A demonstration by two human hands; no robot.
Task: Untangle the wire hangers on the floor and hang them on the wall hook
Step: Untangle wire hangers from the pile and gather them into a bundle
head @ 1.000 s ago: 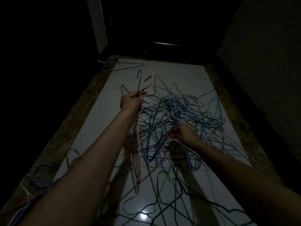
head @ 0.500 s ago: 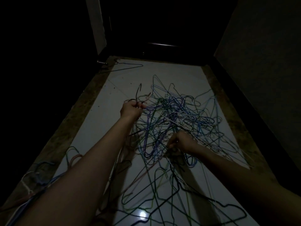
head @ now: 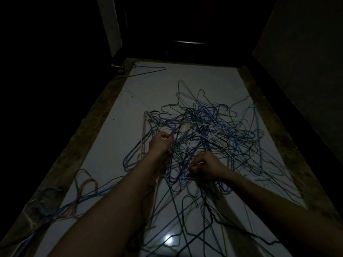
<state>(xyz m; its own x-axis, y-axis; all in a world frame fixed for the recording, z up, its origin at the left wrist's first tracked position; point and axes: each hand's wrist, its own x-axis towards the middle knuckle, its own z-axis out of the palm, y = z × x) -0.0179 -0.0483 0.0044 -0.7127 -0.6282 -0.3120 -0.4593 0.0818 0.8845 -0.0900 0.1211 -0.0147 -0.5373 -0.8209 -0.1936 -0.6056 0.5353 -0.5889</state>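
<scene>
Both fists, left hand (head: 161, 143) and right hand (head: 207, 165), clenched on hangers (head: 209, 130) mid-floor (head: 118, 130) (bare tile leftward).

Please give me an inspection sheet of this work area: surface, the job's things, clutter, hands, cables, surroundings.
Surface: pale glossy floor, a light reflected near the bottom; darker rough borders on both sides.
Job's things: big tangle of hangers mid-floor; one single hanger at the far left corner; a smaller bunch at near left.
Clutter: nothing seen.
Hands: left hand in a grip on wires at the tangle's left edge; right hand pinching wires at its near side.
Cables: nothing seen.
Surroundings: very dim; dark walls, dark doorway ahead. Wall hook not seen.
</scene>
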